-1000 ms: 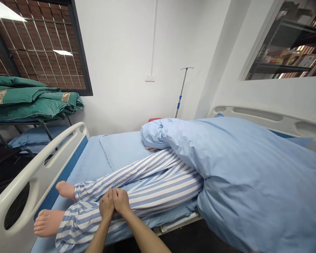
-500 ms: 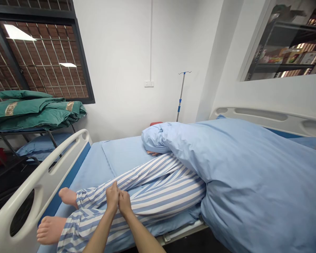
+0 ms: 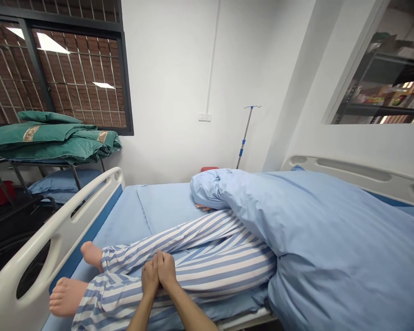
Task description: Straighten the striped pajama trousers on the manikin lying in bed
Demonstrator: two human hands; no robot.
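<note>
A figure lies on a hospital bed, possibly a care manikin, in blue-and-white striped trousers [image 3: 207, 262]. Its upper body is hidden under a pale blue duvet [image 3: 331, 248]. My left hand [image 3: 150, 278] and my right hand [image 3: 166, 270] lie side by side on the nearer trouser leg, above the ankle. Their fingers are together and touch each other. I cannot tell whether they grip the cloth. Just beyond them are the bare near foot [image 3: 68, 296] and far foot [image 3: 91, 256]. A small hand [image 3: 203, 207] shows at the duvet's edge.
A white bed rail [image 3: 51, 230] stands at the foot end, and another [image 3: 359, 177] runs along the right. Green folded bedding [image 3: 44, 138] sits on a metal rack beyond the rail. An IV pole [image 3: 245, 133] stands by the wall, behind the bed.
My hands were more upright half a second ago and now lie flatter, pressed together on the shin. The whole room sits lower in the picture than before.
</note>
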